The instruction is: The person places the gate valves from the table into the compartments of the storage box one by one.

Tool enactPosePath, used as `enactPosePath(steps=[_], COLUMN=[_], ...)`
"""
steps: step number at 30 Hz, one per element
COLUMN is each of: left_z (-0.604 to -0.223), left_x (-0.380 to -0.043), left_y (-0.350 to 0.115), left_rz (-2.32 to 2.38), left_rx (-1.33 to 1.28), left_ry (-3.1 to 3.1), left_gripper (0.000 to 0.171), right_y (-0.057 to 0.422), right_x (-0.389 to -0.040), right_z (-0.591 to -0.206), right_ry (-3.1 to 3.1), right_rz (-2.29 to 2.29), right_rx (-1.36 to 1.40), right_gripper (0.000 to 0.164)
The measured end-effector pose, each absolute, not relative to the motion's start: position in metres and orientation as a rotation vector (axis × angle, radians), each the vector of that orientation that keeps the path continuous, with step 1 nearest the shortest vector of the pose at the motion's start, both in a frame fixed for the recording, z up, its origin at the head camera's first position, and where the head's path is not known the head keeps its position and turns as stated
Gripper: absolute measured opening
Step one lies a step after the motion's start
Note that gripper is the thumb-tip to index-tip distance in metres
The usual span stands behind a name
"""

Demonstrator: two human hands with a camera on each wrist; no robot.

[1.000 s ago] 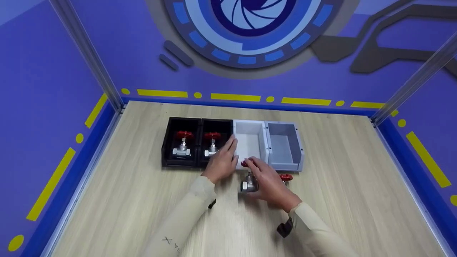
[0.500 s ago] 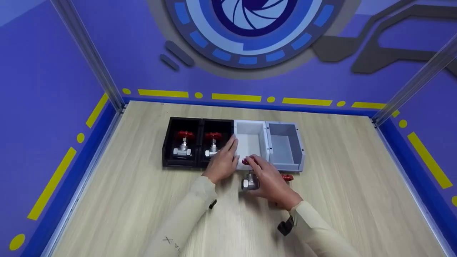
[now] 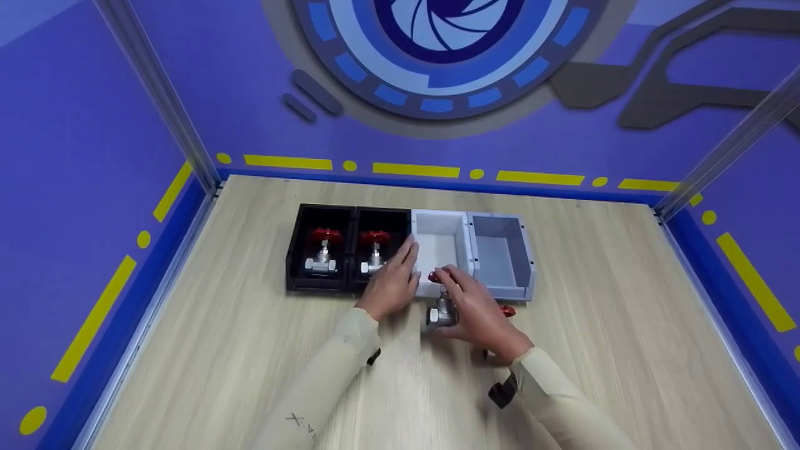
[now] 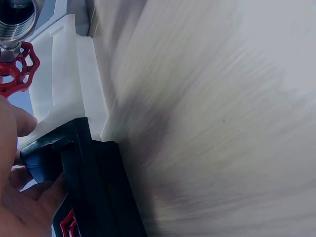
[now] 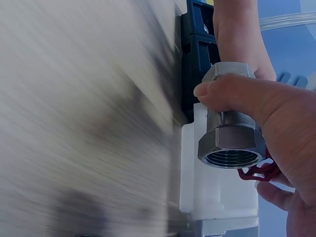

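Note:
My right hand (image 3: 480, 312) grips a steel gate valve (image 3: 442, 314) with a red handwheel, just in front of the white bin (image 3: 436, 250). In the right wrist view the thumb lies across the valve body (image 5: 229, 136), whose threaded opening shows. My left hand (image 3: 390, 284) rests at the divider between the white bin and a black bin (image 3: 382, 219). Seen from the left wrist, its fingers (image 4: 52, 197) reach into the black bin and look fairly straight. A similar valve (image 3: 373, 265) stands in that bin, partly behind the hand. Another valve (image 3: 323, 262) stands upright in the leftmost black bin (image 3: 322, 215).
A grey bin (image 3: 497, 259) adjoins the white one on the right. Behind my right hand shows the red handwheel (image 3: 508, 310) of a further valve, mostly hidden. The bins stand in a row on a wooden table (image 3: 594, 300), with blue-purple panels (image 3: 219, 81) around it.
My right hand has raised the gate valve slightly and shifted it a little right and toward the bins. The left hand stays at the divider.

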State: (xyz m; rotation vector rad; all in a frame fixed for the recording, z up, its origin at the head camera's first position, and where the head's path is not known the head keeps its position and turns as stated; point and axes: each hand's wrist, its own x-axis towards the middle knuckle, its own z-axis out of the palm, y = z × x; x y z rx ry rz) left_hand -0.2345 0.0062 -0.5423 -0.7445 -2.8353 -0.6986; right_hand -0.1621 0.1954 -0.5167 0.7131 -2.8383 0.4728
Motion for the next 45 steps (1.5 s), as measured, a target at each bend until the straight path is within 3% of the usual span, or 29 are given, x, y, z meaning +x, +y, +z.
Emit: enactPosePath(steps=[45], left_z=[-0.543], left_x=[-0.234], left_y=[0.007], left_rz=[-0.666], left_rx=[-0.749], left_ry=[-2.846], left_gripper=[0.059], right_y=[0.197], right_x=[-0.178], right_z=[-0.509], right_ry=[-2.808], right_rz=[0.506], right_rx=[0.712], right_gripper=[0.108])
